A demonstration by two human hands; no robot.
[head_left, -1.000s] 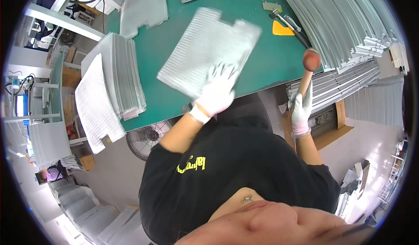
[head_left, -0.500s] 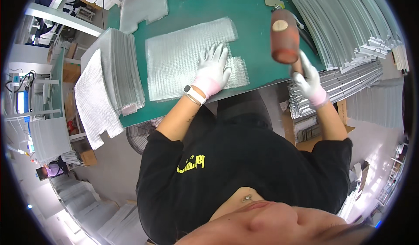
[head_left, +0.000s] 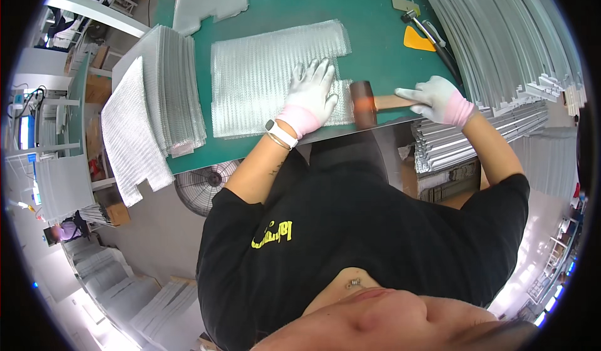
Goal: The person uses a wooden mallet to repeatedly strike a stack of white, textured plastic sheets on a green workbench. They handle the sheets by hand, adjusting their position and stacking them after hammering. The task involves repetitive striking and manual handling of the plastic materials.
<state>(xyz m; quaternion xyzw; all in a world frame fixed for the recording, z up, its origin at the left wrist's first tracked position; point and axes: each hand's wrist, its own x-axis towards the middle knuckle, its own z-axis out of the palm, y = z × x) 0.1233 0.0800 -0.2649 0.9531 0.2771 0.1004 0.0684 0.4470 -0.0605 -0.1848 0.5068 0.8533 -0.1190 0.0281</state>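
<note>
- Left hand (head_left: 311, 97), in a white glove with a pink cuff, lies flat with its fingers spread on the silvery mesh sheet (head_left: 275, 76); it grips nothing and simply presses down on the sheet's near right part.
- The mesh sheet lies flat on the green table (head_left: 369, 32), about mid-table, with its near edge close to the table's near rim.
- Right hand (head_left: 438, 99), gloved the same way, is wrapped around the wooden handle of a mallet (head_left: 366, 104), with its forefinger stretched out along the handle toward the head.
- The mallet's dark brown head sits down at the near right corner of the mesh sheet, just beside the left hand's thumb side; whether it touches the sheet or the table edge I cannot tell.
- A smartwatch (head_left: 279, 132) with a white band sits on the left wrist.
- To the left, a thick stack of mesh sheets (head_left: 169, 88) rests on the table's left end, with one sheet hanging off its near left side.
- At the far right, a yellow scraper (head_left: 416, 39) lies on the table beside a dark-handled tool (head_left: 438, 41).
- Long pale metal strips (head_left: 501, 44) are piled along the right side.
- Below the table edge, a round fan (head_left: 210, 188) stands on the floor.
</note>
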